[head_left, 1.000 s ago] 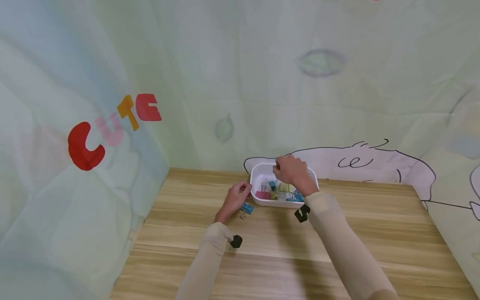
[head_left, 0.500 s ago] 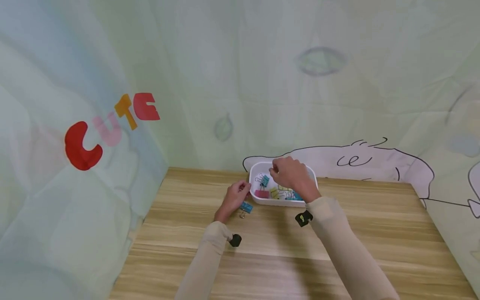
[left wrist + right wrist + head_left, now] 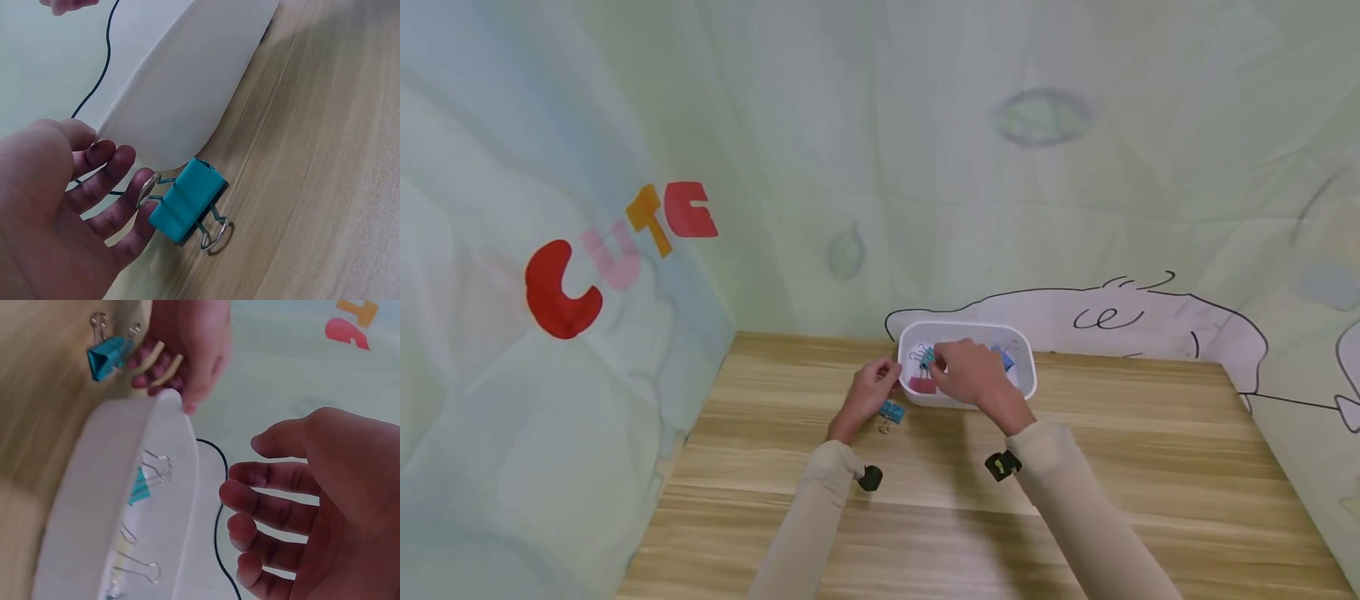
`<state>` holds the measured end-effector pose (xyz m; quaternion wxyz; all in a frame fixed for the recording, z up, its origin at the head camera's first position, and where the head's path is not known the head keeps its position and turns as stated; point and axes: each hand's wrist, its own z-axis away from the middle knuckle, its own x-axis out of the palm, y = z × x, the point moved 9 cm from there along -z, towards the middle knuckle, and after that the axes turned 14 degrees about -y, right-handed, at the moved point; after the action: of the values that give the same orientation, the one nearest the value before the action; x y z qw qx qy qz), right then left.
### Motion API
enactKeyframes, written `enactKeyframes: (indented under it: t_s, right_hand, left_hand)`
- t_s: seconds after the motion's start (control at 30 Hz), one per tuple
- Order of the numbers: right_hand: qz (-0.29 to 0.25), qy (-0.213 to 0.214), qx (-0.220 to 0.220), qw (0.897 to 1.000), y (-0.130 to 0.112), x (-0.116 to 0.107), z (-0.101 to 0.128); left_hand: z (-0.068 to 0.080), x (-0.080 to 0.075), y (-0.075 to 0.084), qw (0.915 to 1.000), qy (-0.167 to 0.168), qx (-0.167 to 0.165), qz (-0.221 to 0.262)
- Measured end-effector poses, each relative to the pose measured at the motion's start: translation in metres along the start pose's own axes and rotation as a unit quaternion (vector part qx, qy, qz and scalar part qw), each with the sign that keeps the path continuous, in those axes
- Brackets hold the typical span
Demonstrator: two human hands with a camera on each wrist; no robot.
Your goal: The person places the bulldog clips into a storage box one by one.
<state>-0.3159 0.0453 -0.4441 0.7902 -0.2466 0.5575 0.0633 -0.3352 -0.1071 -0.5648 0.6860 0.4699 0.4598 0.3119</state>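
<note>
My left hand [image 3: 871,390] pinches the left end of a white plastic bin [image 3: 187,87] between thumb and forefinger at the rim. Its other fingers curl loosely beside a teal binder clip [image 3: 189,200], which lies on the table just outside the bin. Over the bin's middle is my right hand [image 3: 973,371], fingers loosely bent, with nothing between them in the right wrist view. Inside the bin, a red binder clip [image 3: 923,385] and a teal clip [image 3: 140,487] lie at the left. A blue clip [image 3: 1004,358] shows at the right. My right hand hides the bin's centre.
The wooden table [image 3: 925,508] meets a printed cloth backdrop [image 3: 805,167] right behind the bin. Another cloth side with coloured letters [image 3: 561,292] stands at the left. A black wrist device [image 3: 1002,465] sits at my right cuff.
My right hand has come down and nearer over the bin, covering the yellow clips and uncovering a blue one at the right. A teal clip inside shifted left earlier. My left hand stays put.
</note>
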Motion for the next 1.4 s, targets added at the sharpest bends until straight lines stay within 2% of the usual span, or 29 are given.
enactKeyframes:
  t_s: [0.3,0.47,0.6,0.77,0.97,1.1,1.23,1.3,1.4]
  right_hand:
    - [0.03,-0.013,-0.039,0.999,-0.019,0.052,-0.003]
    - [0.046,-0.042,-0.058,0.996,-0.032,0.08,-0.008]
    - [0.044,-0.057,-0.064,0.995,-0.038,0.093,-0.011]
    - [0.066,-0.057,-0.061,0.994,-0.043,0.104,-0.016]
    - [0.14,-0.022,-0.05,0.989,-0.05,0.108,-0.022]
    - [0.188,-0.009,-0.03,0.982,-0.052,0.11,-0.025]
    - [0.243,-0.012,-0.012,0.97,-0.052,0.112,-0.026]
    - [0.261,-0.015,-0.008,0.965,-0.051,0.114,-0.026]
    - [0.269,-0.014,-0.009,0.963,-0.051,0.115,-0.027]
  left_hand:
    - [0.001,-0.001,0.003,0.9999,0.007,0.006,0.006]
    - [0.001,-0.002,0.003,0.9999,0.015,0.004,0.0]
    - [0.001,-0.003,0.002,0.9998,0.017,0.008,-0.003]
    - [0.0,-0.003,0.001,0.9998,0.016,0.008,-0.008]
    - [-0.001,-0.003,0.001,0.9998,0.013,0.01,-0.007]
    - [-0.002,-0.003,0.002,0.9998,0.013,0.009,-0.01]
    - [-0.003,-0.003,0.001,0.9997,0.016,0.011,-0.013]
    - [-0.004,-0.004,0.002,0.9996,0.018,0.014,-0.014]
    - [-0.004,-0.004,0.002,0.9996,0.02,0.018,-0.011]
